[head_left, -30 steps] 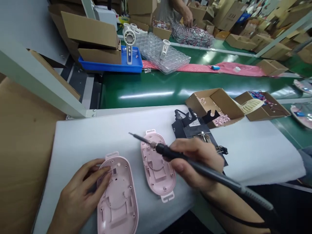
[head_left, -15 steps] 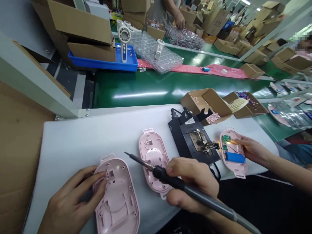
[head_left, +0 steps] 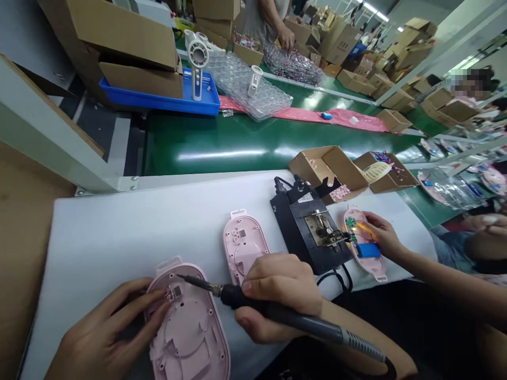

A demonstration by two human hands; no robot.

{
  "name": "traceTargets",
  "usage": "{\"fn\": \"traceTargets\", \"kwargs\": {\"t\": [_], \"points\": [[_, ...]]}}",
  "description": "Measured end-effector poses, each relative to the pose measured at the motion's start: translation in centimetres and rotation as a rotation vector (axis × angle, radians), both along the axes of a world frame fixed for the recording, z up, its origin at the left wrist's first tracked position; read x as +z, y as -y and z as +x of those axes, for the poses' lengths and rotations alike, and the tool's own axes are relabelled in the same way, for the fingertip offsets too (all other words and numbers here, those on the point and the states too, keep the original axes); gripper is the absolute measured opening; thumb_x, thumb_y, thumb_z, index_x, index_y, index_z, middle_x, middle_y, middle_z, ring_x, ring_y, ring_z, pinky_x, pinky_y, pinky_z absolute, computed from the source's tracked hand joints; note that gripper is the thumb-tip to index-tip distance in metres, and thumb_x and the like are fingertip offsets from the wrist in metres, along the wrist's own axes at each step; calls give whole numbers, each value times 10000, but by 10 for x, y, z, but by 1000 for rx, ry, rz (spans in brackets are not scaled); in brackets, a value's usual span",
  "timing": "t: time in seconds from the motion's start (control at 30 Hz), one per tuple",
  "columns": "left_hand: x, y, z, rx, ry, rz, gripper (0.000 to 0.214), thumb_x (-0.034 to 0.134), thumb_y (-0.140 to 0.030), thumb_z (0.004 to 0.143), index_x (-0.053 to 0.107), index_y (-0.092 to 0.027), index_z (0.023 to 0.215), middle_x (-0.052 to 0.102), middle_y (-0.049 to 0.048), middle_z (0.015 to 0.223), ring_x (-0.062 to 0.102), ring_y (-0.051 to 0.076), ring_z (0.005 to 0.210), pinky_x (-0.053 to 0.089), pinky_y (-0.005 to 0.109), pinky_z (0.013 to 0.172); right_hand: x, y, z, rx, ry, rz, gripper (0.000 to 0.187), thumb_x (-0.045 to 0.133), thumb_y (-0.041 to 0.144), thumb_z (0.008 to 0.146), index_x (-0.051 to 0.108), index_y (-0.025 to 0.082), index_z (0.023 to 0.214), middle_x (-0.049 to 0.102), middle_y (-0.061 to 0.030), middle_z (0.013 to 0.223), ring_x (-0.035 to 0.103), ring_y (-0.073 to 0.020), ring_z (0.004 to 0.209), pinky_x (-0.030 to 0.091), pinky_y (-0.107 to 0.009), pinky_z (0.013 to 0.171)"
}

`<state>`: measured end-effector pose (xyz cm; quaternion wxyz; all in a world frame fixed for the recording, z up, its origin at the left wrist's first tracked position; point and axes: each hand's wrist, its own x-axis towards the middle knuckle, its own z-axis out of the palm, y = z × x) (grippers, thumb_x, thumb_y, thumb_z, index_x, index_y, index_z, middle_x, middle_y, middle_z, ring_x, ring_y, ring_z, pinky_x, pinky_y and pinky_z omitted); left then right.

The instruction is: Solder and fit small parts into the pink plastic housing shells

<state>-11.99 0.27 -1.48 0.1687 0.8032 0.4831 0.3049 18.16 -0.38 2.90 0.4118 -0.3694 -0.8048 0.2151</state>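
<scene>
a green conveyor belt (head_left: 237, 145) is stretching across the middle of the frame, with cardboard boxes (head_left: 119, 31) stacked at the upper left beside a blue plastic tray (head_left: 158, 104). a white foam pad (head_left: 103, 237) is covering the lower part of the frame. a black soldering stand (head_left: 295, 232) is sitting on the pad, right of centre. at the right, a co-worker's hand (head_left: 382, 235) is holding a separate housing (head_left: 366, 269) fitted with a green circuit board (head_left: 351, 226) and a blue battery (head_left: 368, 250).

at the lower left, a pink plastic housing (head_left: 190, 338) is lying open side up on the pad. a second, empty housing (head_left: 240, 245) is lying just beyond it, partly behind the right hand (head_left: 277, 295), which is clamping a soldering iron (head_left: 285, 316) closed around its grip. the left hand (head_left: 106, 327) is resting on the first housing's edge, with its fingers (head_left: 152, 301) spread over the plastic; whether they are clamping it cannot be told. the iron's tip (head_left: 194, 281) is pointing at the housing's upper end, close to those fingers; contact cannot be confirmed.

caution: a hot tip resting on the plastic could melt it, and a slip of either hand could burn the fingers.
</scene>
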Motion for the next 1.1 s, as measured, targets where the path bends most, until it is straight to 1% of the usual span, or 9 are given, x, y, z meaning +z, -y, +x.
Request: {"fn": "traceTargets", "kwargs": {"t": [0.1,0.17,0.27,0.37,0.43,0.53,0.6,0.77,1.1], "points": [[1,2,-1,-20,-8,-48,234,620,-518,955,759,-333,988,750,-47,1023,748,109,754,569,110,570,-2,-4,-4,22,23,-25,171,697,220,862,614,243,1009,743,49,810,718,-90,648,583,-170,652],[3,7,1,-18,11,-97,187,650,-449,953,760,-307,1005,738,-23,1046,742,118,809,576,121,589,-4,-5,-10,41,11,-44,151,700,178,840,642,243,963,731,47,734,709,-95,598,577,-167,596],[7,13,6,0,71,-157,122,667,-314,954,751,-250,1015,712,11,1057,714,123,875,587,146,634,-8,-2,-24,-56,-65,-83,113,707,175,816,675,262,881,690,40,621,665,-119,505,547,-217,474],[9,16,10,0,95,-191,101,672,-217,944,736,-212,1022,690,22,1061,690,115,898,598,174,720,-9,2,-36,-148,-140,-109,78,666,208,863,647,255,803,630,39,556,587,-111,437,496,-254,414],[11,17,11,-2,98,-199,111,676,-191,939,728,-206,1036,676,19,1071,678,110,915,595,182,763,-5,0,-37,-90,-101,-92,92,655,171,869,631,236,808,622,33,570,585,-106,446,512,-255,426],[12,18,12,-12,99,-200,122,670,-168,939,724,-202,1044,659,15,1082,665,101,912,589,184,778,3,-9,-30,131,56,-62,150,671,74,825,647,206,892,674,10,647,652,-116,514,568,-231,471],[12,19,12,-20,103,-206,124,658,-156,944,722,-199,1041,654,21,1091,662,101,899,587,190,759,8,-14,-25,232,115,-45,191,677,39,807,650,190,921,683,3,658,669,-117,529,588,-212,488],[10,19,13,-50,124,-174,124,643,-132,945,712,-186,1032,653,36,1081,648,114,863,577,227,702,16,-15,-24,197,160,-29,226,721,2,772,662,173,908,687,-9,671,685,-122,565,639,-231,573],[10,20,14,-51,131,-182,118,648,-106,934,692,-188,1006,626,17,1074,594,95,841,537,240,691,18,-15,-30,216,147,-17,247,714,-52,760,663,146,898,673,-28,656,668,-124,569,626,-245,550]]}}
